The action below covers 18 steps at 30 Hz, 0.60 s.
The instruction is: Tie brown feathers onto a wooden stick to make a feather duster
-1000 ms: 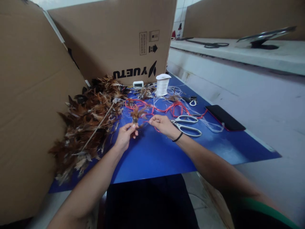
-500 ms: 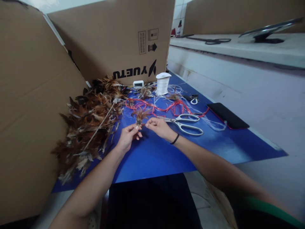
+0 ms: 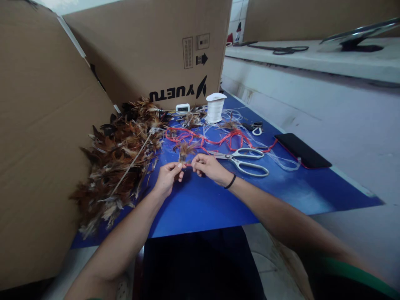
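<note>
My left hand pinches a small bunch of brown feathers at its base, tips pointing up and away from me. Close beside it, my right hand is closed, thumb against fingers, on a short red string that spans the gap between the hands at the base of the bunch. Just beyond the right hand lie silver scissors, blades partly hidden behind that hand. Red ribbon trails loosely over the table behind both hands.
A large heap of brown feathers with a thin stick across it covers the left side of the blue table. Behind stand a white spool, clear cord and a small white device. A black phone lies right. Cardboard walls the back.
The right hand has shifted slightly, and the red string between the hands shows more plainly. The left hand keeps its pinch on the feathers. The view has turned a little.
</note>
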Available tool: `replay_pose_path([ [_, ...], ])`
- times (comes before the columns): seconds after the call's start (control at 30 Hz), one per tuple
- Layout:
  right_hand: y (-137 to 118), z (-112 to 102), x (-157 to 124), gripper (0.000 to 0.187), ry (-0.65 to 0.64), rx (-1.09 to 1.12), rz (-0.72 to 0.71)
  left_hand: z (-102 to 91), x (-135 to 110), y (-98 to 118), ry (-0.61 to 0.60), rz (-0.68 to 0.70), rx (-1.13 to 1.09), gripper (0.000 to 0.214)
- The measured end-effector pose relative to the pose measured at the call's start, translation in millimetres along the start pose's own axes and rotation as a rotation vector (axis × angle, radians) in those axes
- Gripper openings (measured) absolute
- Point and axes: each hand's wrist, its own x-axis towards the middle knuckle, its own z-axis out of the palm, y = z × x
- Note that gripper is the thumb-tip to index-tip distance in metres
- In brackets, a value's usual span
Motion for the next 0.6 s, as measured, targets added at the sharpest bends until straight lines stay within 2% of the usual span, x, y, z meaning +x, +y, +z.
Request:
replay_pose_path([
  [0.1,-1.9,0.1,-0.6,0.008,0.003,0.031,0.021,-0.7,0.3,-0.2,-0.001,0.005,0.001,0.026],
  [0.4,-1.7,0.9,-1.6,0.018,0.073,-0.099,-0.019,0.3,-0.4,-0.9,-0.01,0.025,0.026,0.027],
  [0.6,3.0,-0.1,-0.2,0.022,0.058,0.016,0.029,1.0,-0.7,-1.7,-0.014,0.034,0.036,0.026],
])
